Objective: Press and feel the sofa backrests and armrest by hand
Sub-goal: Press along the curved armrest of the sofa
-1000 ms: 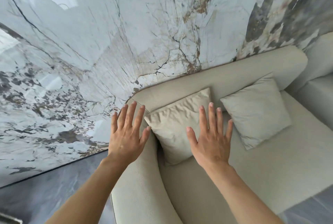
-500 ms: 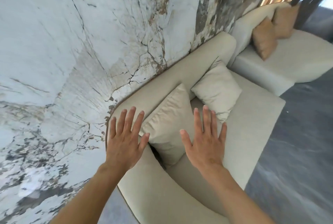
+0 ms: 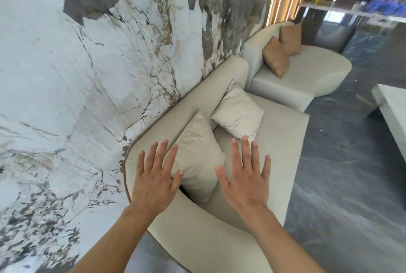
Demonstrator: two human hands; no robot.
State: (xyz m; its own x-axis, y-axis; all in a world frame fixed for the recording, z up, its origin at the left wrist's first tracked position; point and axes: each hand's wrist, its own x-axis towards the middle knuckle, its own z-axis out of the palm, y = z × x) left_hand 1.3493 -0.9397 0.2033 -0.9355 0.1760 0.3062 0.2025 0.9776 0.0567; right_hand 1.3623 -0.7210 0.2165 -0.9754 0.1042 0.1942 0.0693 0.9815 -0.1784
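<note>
A cream sofa stands against a marble wall. Its curved armrest [image 3: 197, 235] wraps round the near end and its low backrest [image 3: 211, 88] runs along the wall. My left hand [image 3: 153, 182] is flat and spread over the armrest's corner, and whether it touches I cannot tell. My right hand [image 3: 243, 180] is spread, palm down, over the seat [image 3: 283, 140]. Between my hands a cream cushion [image 3: 195, 154] leans on the backrest. A second cream cushion [image 3: 238, 112] lies farther along.
A second cream sofa section [image 3: 307, 74] with two tan cushions [image 3: 275, 58] stands farther along the wall. The marble wall [image 3: 87, 74] is on the left. Dark stone floor [image 3: 342, 173] lies to the right, with a pale low table [image 3: 393, 107] at the right edge.
The view has swung to the right, bringing the second sofa, floor and table into sight. Both hands stay spread and flat over the near end of the sofa.
</note>
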